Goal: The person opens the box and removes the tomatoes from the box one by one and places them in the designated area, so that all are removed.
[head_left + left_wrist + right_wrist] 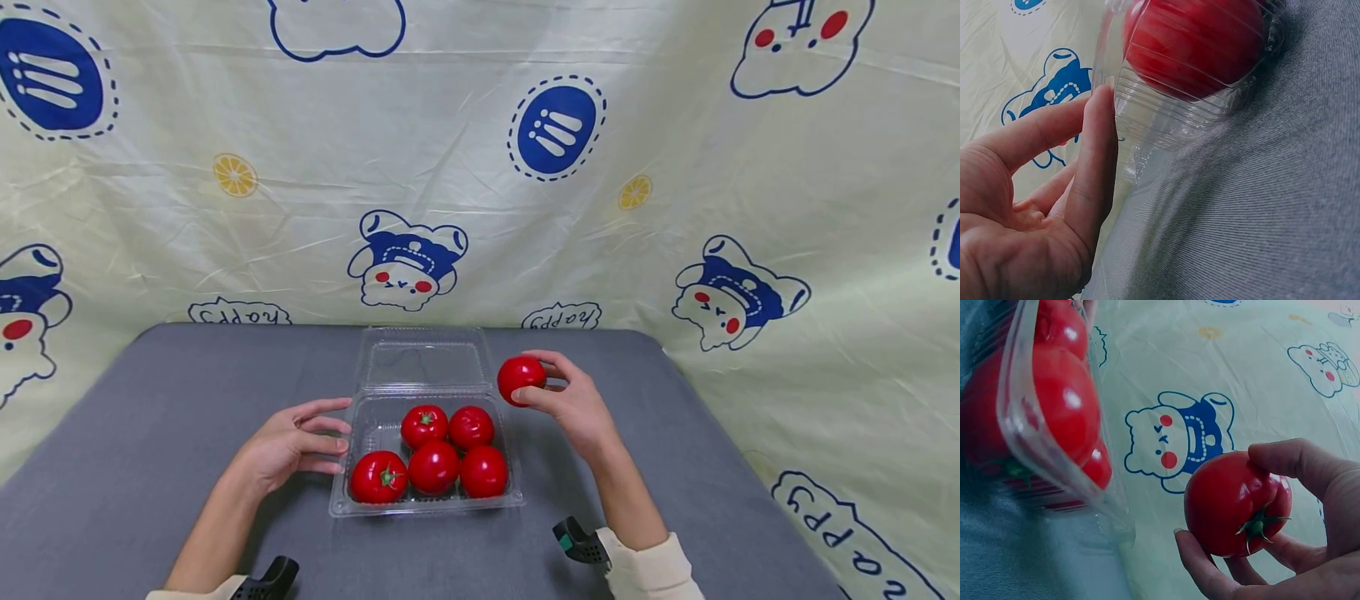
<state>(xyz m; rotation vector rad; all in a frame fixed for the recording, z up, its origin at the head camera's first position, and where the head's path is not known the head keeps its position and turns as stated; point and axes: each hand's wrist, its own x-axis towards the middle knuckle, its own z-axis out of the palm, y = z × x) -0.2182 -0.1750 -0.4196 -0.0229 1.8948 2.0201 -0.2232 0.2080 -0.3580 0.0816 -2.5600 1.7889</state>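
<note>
A clear plastic clamshell box lies on the table with its lid folded back. Several red tomatoes sit inside it, and the box's back left part holds none. My right hand grips one more tomato between thumb and fingers, just off the box's back right corner; its green stem shows in the right wrist view. At the box's left side, my left hand has its fingers extended, with fingertips at the clear wall.
A grey cloth covers the table. Behind it hangs a pale curtain printed with cartoon figures. Black wrist devices sit near both cuffs.
</note>
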